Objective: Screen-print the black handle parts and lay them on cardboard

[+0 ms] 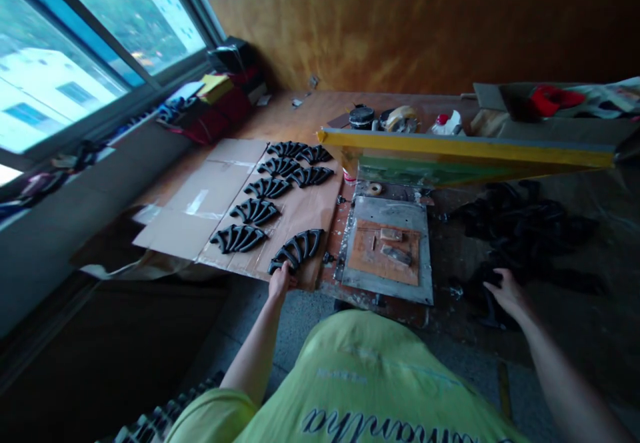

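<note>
My left hand (280, 282) is at the near edge of a flattened cardboard sheet (305, 206). Its fingers are closed at the lower end of a fan-shaped row of black curved pieces (300, 246). More of these fans (239, 238) lie on the cardboard, lined up toward the far side. Over on the right, my right hand (507, 293) reaches to the near end of a dark heap of black pieces (520, 223). Thumb and fingers are curled around a black piece there, though the dim light hides its exact shape.
Between my hands a metal plate (425, 250) carries a brown board (357, 256) with small blocks. A yellow-edged frame (465, 140) slants above it. Behind stand a dark jar (361, 118), tape rolls (401, 120) and an open carton (493, 106). A window (130, 16) is at left.
</note>
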Action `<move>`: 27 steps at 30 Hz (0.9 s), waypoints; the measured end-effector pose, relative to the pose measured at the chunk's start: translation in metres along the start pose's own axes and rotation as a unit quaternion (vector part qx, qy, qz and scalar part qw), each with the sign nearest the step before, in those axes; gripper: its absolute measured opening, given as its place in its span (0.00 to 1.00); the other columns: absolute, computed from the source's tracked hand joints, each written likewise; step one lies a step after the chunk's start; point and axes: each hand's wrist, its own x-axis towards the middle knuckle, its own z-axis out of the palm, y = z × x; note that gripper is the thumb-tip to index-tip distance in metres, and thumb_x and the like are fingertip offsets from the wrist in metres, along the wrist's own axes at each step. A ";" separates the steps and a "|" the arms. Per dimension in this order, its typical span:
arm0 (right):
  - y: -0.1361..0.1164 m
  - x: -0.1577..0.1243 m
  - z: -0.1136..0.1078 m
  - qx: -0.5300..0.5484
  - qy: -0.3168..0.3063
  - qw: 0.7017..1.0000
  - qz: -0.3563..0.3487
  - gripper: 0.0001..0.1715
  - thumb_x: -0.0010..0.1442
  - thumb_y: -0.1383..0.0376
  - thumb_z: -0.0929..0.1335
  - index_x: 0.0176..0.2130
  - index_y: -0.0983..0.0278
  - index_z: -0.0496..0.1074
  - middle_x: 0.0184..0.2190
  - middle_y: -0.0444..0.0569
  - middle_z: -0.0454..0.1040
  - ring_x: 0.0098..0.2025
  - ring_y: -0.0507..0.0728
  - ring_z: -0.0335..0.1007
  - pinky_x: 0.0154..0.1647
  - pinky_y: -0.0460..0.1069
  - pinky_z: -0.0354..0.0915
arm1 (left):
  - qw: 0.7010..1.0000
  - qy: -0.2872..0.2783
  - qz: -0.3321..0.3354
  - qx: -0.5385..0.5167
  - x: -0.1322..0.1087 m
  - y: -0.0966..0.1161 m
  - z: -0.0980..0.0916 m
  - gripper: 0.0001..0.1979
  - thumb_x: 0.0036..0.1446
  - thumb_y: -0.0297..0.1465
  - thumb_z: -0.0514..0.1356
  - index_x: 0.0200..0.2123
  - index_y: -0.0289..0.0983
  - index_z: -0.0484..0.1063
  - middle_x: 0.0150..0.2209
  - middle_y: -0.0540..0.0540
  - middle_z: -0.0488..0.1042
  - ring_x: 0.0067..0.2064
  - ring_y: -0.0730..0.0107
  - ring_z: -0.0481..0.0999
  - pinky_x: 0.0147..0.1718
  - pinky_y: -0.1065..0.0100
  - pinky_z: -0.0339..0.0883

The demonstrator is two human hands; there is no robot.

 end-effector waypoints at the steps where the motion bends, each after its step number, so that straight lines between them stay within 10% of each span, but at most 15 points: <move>1: -0.002 -0.001 0.000 0.006 -0.006 1.000 0.017 0.20 0.48 0.58 0.69 0.43 0.60 0.69 0.31 0.55 0.77 0.30 0.65 0.75 0.34 0.58 0.70 | 1.000 -0.004 0.001 0.020 0.004 0.003 0.000 0.24 0.62 0.48 0.46 0.28 0.37 0.72 0.24 0.35 0.77 0.32 0.49 0.80 0.29 0.58 0.72; 6: -0.050 -0.009 -0.024 -0.008 0.037 0.999 -0.024 0.28 0.58 0.55 0.65 0.54 0.64 0.71 0.47 0.64 0.77 0.44 0.70 0.75 0.44 0.61 0.69 | 0.991 0.059 0.004 0.124 -0.002 0.014 -0.009 0.27 0.57 0.53 0.52 0.36 0.33 0.75 0.37 0.27 0.78 0.46 0.37 0.77 0.42 0.48 0.70; 10: -0.128 -0.030 -0.030 0.007 0.070 0.977 -0.200 0.29 0.63 0.52 0.63 0.58 0.63 0.70 0.48 0.60 0.77 0.47 0.66 0.73 0.49 0.58 0.68 | 0.932 0.203 0.182 0.239 -0.029 0.014 0.009 0.29 0.60 0.49 0.52 0.55 0.34 0.69 0.58 0.29 0.68 0.61 0.42 0.65 0.56 0.47 0.59; 12: -0.170 -0.042 -0.020 0.033 0.049 0.953 -0.299 0.25 0.65 0.55 0.63 0.57 0.61 0.72 0.45 0.56 0.77 0.46 0.63 0.73 0.49 0.57 0.68 | 0.897 0.209 0.268 0.282 -0.040 0.017 0.027 0.29 0.61 0.48 0.52 0.59 0.37 0.66 0.62 0.33 0.64 0.63 0.45 0.62 0.58 0.49 0.57; 16: -0.232 -0.056 0.007 0.043 0.012 0.895 -0.444 0.18 0.66 0.62 0.63 0.51 0.58 0.77 0.39 0.52 0.77 0.44 0.60 0.70 0.48 0.54 0.68 | 0.916 0.164 0.222 0.293 -0.041 0.030 0.062 0.36 0.58 0.54 0.52 0.64 0.41 0.62 0.68 0.36 0.57 0.66 0.40 0.56 0.59 0.42 0.54; 27: -0.270 -0.052 0.047 0.038 0.057 0.843 -0.533 0.16 0.65 0.70 0.64 0.42 0.61 0.80 0.37 0.51 0.76 0.42 0.58 0.67 0.43 0.52 0.67 | 0.903 0.231 0.207 0.297 -0.012 0.038 0.074 0.29 0.55 0.50 0.57 0.55 0.42 0.72 0.64 0.40 0.64 0.64 0.42 0.57 0.59 0.42 0.52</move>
